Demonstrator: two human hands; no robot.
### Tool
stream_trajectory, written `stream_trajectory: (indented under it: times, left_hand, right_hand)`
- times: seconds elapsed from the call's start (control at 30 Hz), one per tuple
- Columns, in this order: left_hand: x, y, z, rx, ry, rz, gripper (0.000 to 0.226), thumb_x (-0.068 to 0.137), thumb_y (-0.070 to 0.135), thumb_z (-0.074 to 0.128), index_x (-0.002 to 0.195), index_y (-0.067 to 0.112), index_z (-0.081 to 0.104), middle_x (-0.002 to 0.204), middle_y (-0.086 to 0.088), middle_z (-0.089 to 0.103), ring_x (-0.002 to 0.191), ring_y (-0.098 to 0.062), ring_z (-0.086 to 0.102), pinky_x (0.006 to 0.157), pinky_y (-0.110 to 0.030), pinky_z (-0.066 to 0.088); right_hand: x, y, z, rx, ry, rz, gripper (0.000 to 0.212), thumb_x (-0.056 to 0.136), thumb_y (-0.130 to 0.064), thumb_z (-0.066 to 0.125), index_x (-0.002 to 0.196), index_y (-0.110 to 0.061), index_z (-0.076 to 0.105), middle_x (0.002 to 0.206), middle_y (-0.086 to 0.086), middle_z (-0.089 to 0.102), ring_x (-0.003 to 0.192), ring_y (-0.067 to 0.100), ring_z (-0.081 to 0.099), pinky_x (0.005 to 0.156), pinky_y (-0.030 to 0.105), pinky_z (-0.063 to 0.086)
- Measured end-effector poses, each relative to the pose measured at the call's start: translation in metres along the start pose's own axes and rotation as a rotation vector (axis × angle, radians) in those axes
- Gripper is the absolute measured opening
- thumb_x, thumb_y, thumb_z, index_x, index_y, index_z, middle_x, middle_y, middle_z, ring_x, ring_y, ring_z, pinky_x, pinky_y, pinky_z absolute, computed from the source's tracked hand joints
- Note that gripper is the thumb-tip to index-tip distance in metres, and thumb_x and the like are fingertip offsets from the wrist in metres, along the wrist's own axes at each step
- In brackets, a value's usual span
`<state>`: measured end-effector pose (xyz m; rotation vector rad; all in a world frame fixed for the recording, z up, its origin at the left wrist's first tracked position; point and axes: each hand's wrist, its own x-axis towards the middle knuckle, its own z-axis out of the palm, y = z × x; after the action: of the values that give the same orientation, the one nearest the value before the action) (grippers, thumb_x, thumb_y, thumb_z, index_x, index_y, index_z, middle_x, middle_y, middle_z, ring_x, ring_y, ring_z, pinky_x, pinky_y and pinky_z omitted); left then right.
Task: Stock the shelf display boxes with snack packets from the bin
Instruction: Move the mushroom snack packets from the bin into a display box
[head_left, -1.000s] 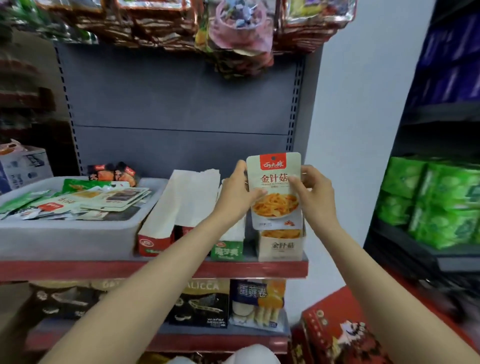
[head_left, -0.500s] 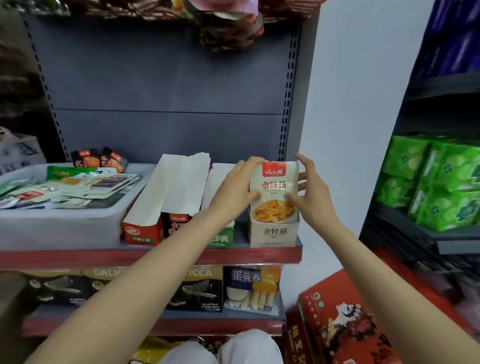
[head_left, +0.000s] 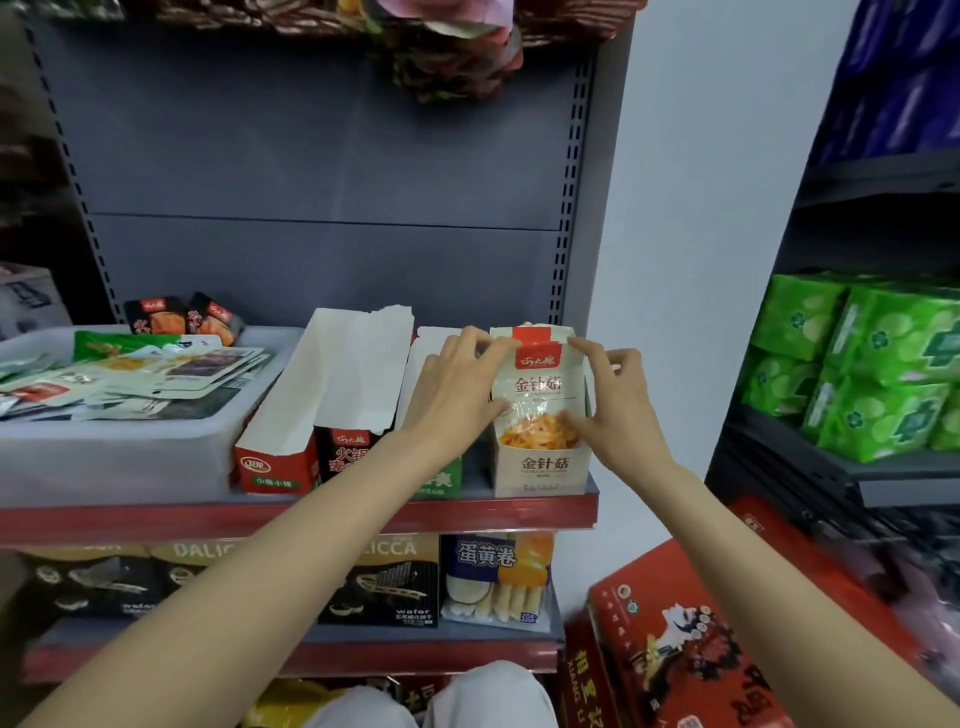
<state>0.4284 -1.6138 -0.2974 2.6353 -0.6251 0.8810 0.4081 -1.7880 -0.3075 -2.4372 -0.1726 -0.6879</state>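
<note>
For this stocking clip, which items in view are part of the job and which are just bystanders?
Part of the job:
- snack packet, held by left hand and right hand
- beige display box it sits in
- grey bin of packets
- red display box

Bystanders:
- green packs
- red gift box
- wafer boxes below

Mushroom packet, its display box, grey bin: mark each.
Mushroom packet (head_left: 537, 387): head view, on the printed front panel.
Beige display box (head_left: 543, 467): head view, on the front wall.
Grey bin (head_left: 104, 449): head view, on the bare front wall.
</note>
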Motion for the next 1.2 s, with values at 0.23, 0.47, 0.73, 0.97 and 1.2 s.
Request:
stream_trajectory:
  times: [0.23, 0.47, 0.73, 0.97, 1.2]
  left_hand:
    - [-0.012, -0.025, -0.029, -0.081, 0.092, -0.054, 0.036, 0.091, 0.027, 0.058, 0.126, 0.023, 0.049, 0.126, 0.003, 0.047, 0.117, -0.017, 0.043, 0.094, -0.031, 0.034]
    - [-0.049, -0.116, -0.078, -0.170, 0.148, -0.222, 0.014, 0.088, 0.021, 0.055, 0.102, 0.024, 0.056, 0.096, 0.009, 0.059, 0.089, -0.013, 0.057, 0.078, -0.037, 0.049]
    - [-0.087, -0.262, -0.127, 0.029, 0.040, -0.529, 0.031, 0.082, 0.012, 0.065, 0.113, 0.006, 0.060, 0.119, -0.017, 0.057, 0.115, -0.033, 0.048, 0.094, -0.035, 0.035]
    - [-0.090, -0.311, -0.136, -0.205, -0.301, -0.621, 0.071, 0.082, 0.029, 0.071, 0.143, 0.014, 0.037, 0.148, -0.002, 0.038, 0.135, -0.020, 0.037, 0.110, -0.035, 0.033]
    - [-0.092, -0.325, -0.129, -0.247, -0.231, -0.625, 0.062, 0.077, 0.030, 0.076, 0.132, 0.014, 0.051, 0.137, 0.003, 0.050, 0.125, -0.016, 0.047, 0.106, -0.031, 0.037]
  right_hand:
    - [0.002, -0.048, 0.013, -0.119, 0.178, -0.280, 0.043, 0.086, -0.013, 0.061, 0.127, -0.017, 0.049, 0.127, 0.006, 0.036, 0.115, 0.019, 0.037, 0.089, 0.026, 0.044]
    - [0.016, -0.128, 0.074, 0.072, -0.099, -0.395, 0.032, 0.092, -0.019, 0.054, 0.124, -0.017, 0.052, 0.121, 0.002, 0.045, 0.111, 0.016, 0.046, 0.090, 0.031, 0.044]
    - [0.037, -0.225, 0.168, 0.112, -0.311, -0.468, 0.042, 0.093, -0.018, 0.051, 0.133, -0.009, 0.047, 0.133, 0.011, 0.046, 0.124, 0.024, 0.040, 0.098, 0.029, 0.032]
    - [0.072, -0.265, 0.223, -0.028, -0.523, -0.356, 0.062, 0.093, -0.034, 0.055, 0.143, -0.008, 0.031, 0.142, 0.014, 0.043, 0.124, 0.030, 0.046, 0.100, 0.037, 0.039]
    - [0.079, -0.274, 0.241, -0.150, -0.571, -0.464, 0.039, 0.095, -0.040, 0.049, 0.129, -0.022, 0.054, 0.127, 0.004, 0.059, 0.112, 0.028, 0.056, 0.083, 0.034, 0.046]
